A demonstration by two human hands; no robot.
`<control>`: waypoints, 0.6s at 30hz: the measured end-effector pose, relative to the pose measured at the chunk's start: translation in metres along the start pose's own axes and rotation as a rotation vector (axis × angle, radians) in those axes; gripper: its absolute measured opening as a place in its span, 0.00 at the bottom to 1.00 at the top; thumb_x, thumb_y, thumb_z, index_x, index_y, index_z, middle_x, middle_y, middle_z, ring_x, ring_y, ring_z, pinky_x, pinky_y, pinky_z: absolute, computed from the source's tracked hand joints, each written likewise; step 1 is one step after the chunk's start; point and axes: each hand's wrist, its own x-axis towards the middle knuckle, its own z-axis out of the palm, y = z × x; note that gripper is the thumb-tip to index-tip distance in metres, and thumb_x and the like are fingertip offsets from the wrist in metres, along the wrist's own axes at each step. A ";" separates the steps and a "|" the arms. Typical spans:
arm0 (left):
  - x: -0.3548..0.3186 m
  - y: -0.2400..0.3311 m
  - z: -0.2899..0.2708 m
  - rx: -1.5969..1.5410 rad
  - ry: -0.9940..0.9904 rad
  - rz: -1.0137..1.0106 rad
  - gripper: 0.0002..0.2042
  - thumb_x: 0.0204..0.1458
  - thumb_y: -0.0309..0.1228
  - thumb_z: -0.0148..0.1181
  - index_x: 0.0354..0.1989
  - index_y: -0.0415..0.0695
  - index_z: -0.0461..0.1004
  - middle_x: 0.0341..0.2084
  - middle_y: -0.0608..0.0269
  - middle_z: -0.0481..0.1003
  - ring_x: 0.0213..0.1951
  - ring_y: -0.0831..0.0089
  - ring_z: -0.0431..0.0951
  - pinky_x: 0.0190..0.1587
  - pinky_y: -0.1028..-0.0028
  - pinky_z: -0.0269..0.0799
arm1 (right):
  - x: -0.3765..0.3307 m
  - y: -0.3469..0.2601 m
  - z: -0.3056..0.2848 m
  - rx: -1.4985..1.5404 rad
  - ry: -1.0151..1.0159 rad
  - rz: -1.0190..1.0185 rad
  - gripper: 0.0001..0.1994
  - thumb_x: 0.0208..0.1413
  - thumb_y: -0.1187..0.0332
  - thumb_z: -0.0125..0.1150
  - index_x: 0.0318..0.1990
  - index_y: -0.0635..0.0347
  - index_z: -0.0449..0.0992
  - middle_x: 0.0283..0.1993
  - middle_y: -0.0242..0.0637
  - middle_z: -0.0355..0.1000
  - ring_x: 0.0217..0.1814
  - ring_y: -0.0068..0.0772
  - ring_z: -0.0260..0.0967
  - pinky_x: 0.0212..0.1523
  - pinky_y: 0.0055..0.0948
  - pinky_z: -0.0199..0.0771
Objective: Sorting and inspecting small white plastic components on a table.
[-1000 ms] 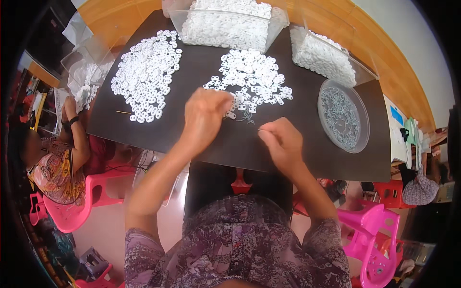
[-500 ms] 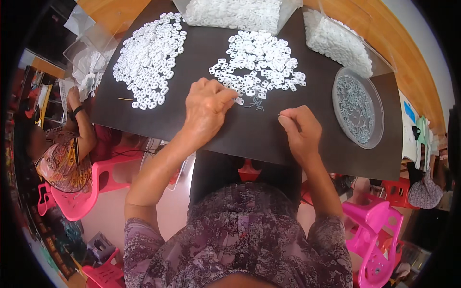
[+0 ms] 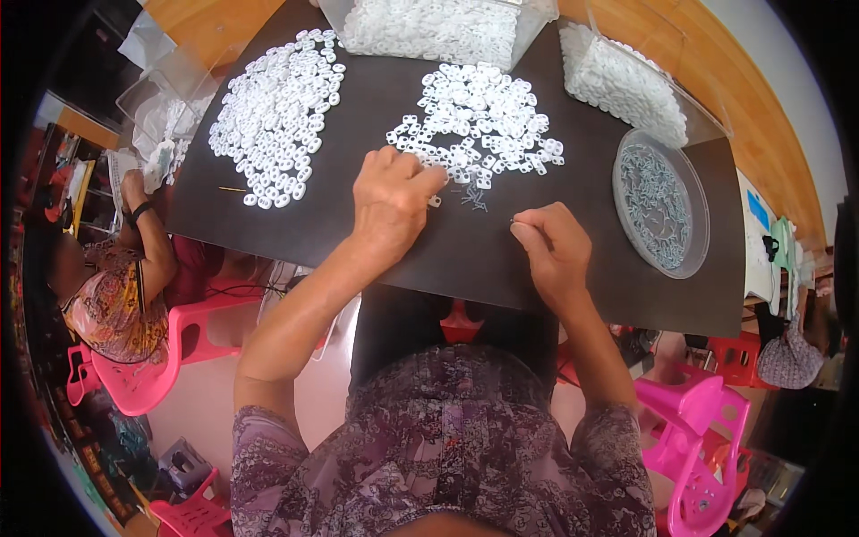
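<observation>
A wide black counter is carrying everything, with a wooden floor showing beyond its far edge. Three clear plastic bins are sitting along that far edge: the middle bin and the right bin are both lying heaped with small white plastic pieces, and a left bin is standing off the counter's left corner. A large spread of white pieces is lying on the left part of the counter, well apart from a smaller pile of white pieces in the middle. A round clear dish of greyish pieces is resting near the right side.

The left hand is lying knuckles up at the near edge of the smaller pile, its fingers curled down onto the white pieces there; whether it is pinching one cannot be told. The right hand is closing into a loose fist just beside it, thumb and forefinger pinching a thin needle-like pin. A few tiny dark bits are lying between the two hands.

At the left edge, another person is sitting on a pink chair.
</observation>
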 end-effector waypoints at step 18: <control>-0.020 0.041 -0.039 -1.146 -0.062 -0.920 0.06 0.49 0.24 0.62 0.36 0.38 0.77 0.26 0.72 0.72 0.30 0.85 0.69 0.39 0.84 0.65 | 0.007 -0.039 0.016 0.115 -0.115 0.102 0.02 0.50 0.77 0.57 0.32 0.65 0.75 0.28 0.32 0.69 0.31 0.19 0.66 0.34 0.18 0.65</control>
